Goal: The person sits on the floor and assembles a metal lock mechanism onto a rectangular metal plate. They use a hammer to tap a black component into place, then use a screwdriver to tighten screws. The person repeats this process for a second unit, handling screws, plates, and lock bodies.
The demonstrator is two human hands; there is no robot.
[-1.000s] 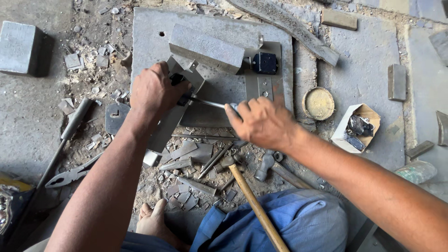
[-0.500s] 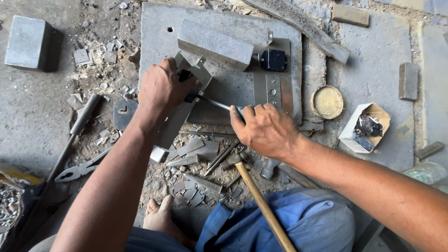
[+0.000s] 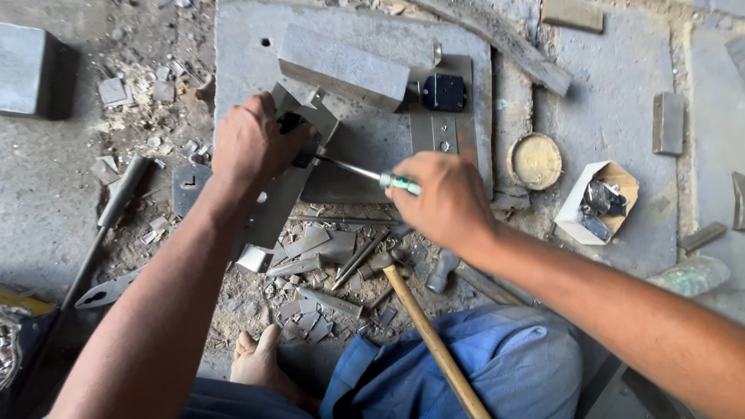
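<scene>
My left hand point(image 3: 252, 147) presses down on a long grey metal lock plate point(image 3: 279, 206) that lies slanted on a thick steel slab point(image 3: 372, 140). My right hand point(image 3: 444, 203) grips a screwdriver point(image 3: 372, 175) with a green and white handle. Its shaft points left, with the tip at a dark part of the plate under my left fingers. A grey metal block point(image 3: 341, 66) lies just above the plate. A second lock plate with a black box point(image 3: 444, 93) lies to the right on the slab.
A wooden-handled hammer point(image 3: 427, 334) lies below my right hand among several scrap metal pieces point(image 3: 318, 256). A round brass lid point(image 3: 534, 161) and an open carton of parts point(image 3: 599, 203) sit right. Pliers point(image 3: 109, 289), a rod point(image 3: 116, 198) and a grey block point(image 3: 31, 70) lie left.
My right hand has shifted slightly right and turned, so the green screwdriver handle now shows. My left hand stays pressed on the lock plate. The camera has drifted a little.
</scene>
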